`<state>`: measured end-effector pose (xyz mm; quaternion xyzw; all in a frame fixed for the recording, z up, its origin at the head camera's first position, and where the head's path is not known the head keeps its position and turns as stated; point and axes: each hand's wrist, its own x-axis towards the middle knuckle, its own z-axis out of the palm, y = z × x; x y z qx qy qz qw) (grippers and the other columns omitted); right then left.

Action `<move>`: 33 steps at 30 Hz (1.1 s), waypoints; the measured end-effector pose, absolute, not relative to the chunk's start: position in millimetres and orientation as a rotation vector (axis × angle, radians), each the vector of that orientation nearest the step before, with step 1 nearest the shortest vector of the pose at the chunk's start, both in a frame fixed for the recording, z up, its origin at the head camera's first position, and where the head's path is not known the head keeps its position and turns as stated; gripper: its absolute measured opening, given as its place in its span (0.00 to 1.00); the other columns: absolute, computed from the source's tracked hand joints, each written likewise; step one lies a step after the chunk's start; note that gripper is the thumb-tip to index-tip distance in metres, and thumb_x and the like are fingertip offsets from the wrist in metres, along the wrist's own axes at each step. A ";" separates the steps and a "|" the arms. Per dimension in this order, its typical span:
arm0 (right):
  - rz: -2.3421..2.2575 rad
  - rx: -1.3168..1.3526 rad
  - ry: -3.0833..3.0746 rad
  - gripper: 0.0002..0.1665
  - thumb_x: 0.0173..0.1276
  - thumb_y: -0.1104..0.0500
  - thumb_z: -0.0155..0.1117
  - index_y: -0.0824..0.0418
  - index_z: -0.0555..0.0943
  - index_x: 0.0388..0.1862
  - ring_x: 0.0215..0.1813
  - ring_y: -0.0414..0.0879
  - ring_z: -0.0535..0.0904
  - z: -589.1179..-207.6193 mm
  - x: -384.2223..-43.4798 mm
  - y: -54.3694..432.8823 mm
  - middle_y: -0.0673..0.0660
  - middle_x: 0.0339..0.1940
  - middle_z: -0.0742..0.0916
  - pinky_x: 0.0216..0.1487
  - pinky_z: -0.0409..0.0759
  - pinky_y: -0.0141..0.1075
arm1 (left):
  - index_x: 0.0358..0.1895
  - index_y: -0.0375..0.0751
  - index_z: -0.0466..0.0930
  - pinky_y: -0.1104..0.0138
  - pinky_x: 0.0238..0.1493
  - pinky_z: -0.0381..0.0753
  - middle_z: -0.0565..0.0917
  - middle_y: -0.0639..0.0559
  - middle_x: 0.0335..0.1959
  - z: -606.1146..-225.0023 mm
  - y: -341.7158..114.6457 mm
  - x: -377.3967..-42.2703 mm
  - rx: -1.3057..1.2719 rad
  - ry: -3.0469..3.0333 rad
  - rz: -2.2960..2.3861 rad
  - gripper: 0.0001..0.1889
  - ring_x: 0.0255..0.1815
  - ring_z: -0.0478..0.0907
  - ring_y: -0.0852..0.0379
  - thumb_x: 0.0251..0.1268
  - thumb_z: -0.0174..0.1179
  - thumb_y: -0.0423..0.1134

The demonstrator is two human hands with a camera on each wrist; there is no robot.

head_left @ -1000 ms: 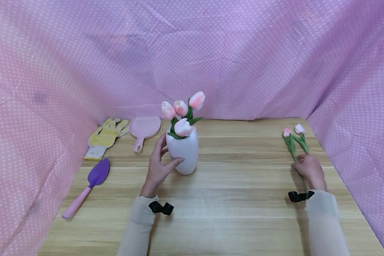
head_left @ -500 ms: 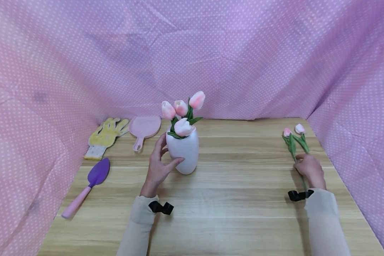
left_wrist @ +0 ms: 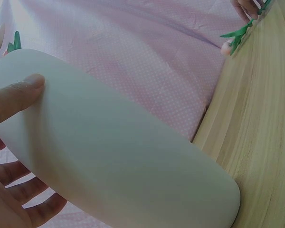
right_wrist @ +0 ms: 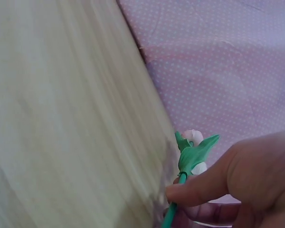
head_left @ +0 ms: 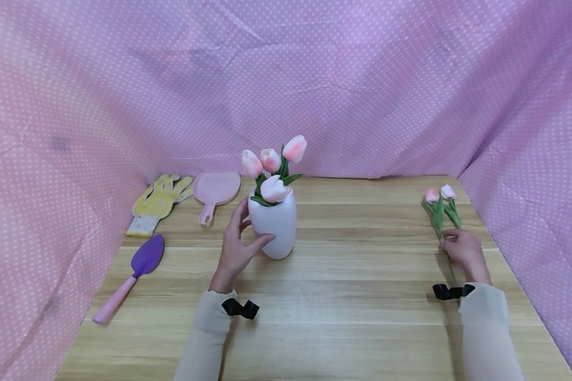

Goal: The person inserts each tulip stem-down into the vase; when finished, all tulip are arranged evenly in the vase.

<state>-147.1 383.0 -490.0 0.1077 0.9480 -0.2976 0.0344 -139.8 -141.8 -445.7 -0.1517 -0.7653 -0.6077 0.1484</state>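
Observation:
A smooth white vase point(head_left: 276, 227) stands upright on the table, with several pink-and-white tulips point(head_left: 273, 189) in its mouth. My left hand point(head_left: 233, 251) grips it from the left, thumb across the front and the other fingers round the side. At the far right, my right hand point(head_left: 466, 255) pinches the green stem point(right_wrist: 170, 214) of a pink tulip point(head_left: 431, 196) between thumb and fingers. Its head points toward the back of the table. Just beside it lies a second, paler tulip point(head_left: 448, 192), its lower stem hidden by my right hand.
On the left lie a yellow-and-white glove point(head_left: 156, 205), a pink dustpan-like scoop point(head_left: 216, 188) and a trowel point(head_left: 146, 256) with a purple blade. A pink dotted cloth point(head_left: 333, 84) hangs around the back and sides of the wooden table point(head_left: 352, 286).
My right hand has shifted slightly to the right, and the pinched tulip's head has moved right with it, closer to the paler one. The left hand and vase stay in place.

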 end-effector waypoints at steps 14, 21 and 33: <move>-1.490 0.394 2.703 0.31 0.70 0.69 0.52 0.82 0.62 0.70 0.28 0.27 0.76 -468.6 -143.3 375.8 0.32 0.26 0.77 0.27 0.83 0.27 | 0.76 0.39 0.58 0.43 0.69 0.73 0.69 0.42 0.74 -447.5 -141.7 -141.4 -0.453 -2.200 -1.739 0.48 0.72 0.70 0.40 0.50 0.74 0.25; -2.084 0.410 2.397 0.17 0.71 0.73 0.53 0.52 0.76 0.49 0.31 0.30 0.80 -456.6 -141.8 369.2 0.39 0.27 0.81 0.27 0.84 0.27 | 0.76 0.37 0.58 0.43 0.69 0.73 0.69 0.42 0.74 -446.5 -140.9 -140.4 -0.447 -2.206 -1.746 0.48 0.73 0.69 0.40 0.50 0.74 0.26; -2.829 0.317 1.877 0.19 0.65 0.79 0.59 0.56 0.83 0.42 0.31 0.38 0.84 -437.7 -136.1 345.9 0.49 0.28 0.84 0.26 0.86 0.32 | 0.76 0.37 0.58 0.43 0.69 0.72 0.69 0.42 0.74 -445.3 -141.6 -139.7 -0.418 -2.214 -1.764 0.48 0.73 0.69 0.40 0.50 0.74 0.26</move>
